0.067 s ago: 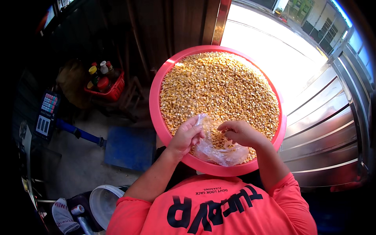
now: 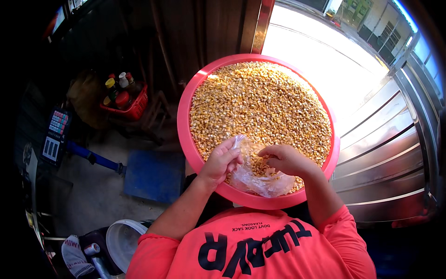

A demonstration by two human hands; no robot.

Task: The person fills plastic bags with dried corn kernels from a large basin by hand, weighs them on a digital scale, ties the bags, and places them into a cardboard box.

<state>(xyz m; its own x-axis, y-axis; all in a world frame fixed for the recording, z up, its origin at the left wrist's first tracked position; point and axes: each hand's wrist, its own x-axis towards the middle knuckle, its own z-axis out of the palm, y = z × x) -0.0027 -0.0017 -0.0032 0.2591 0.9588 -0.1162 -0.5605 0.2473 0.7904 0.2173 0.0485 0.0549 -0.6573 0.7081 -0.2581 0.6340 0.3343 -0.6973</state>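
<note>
A wide pink basin point(image 2: 184, 122) in front of me is heaped with dried yellow corn kernels point(image 2: 260, 102). At its near side lies a clear plastic bag point(image 2: 265, 184) with some kernels in its open mouth. My left hand point(image 2: 222, 160) is closed on the bag's left edge, fingers and thumb pinching the film. Over the bag's mouth, just above the kernels, my right hand point(image 2: 289, 159) has its fingers bent in toward the thumb. Whatever those fingertips hold is hidden or too small to make out.
To the left stands a platform scale with a blue plate point(image 2: 154, 176) and a keypad display point(image 2: 56, 135). Beyond it, a red basket point(image 2: 138, 106) of bottles and jars rests on a stool. A white bucket point(image 2: 121, 244) is at lower left; a metal shutter point(image 2: 385, 153) flanks the right.
My right hand has shifted very slightly over the bag's mouth. The left hand, bag and basin look the same.
</note>
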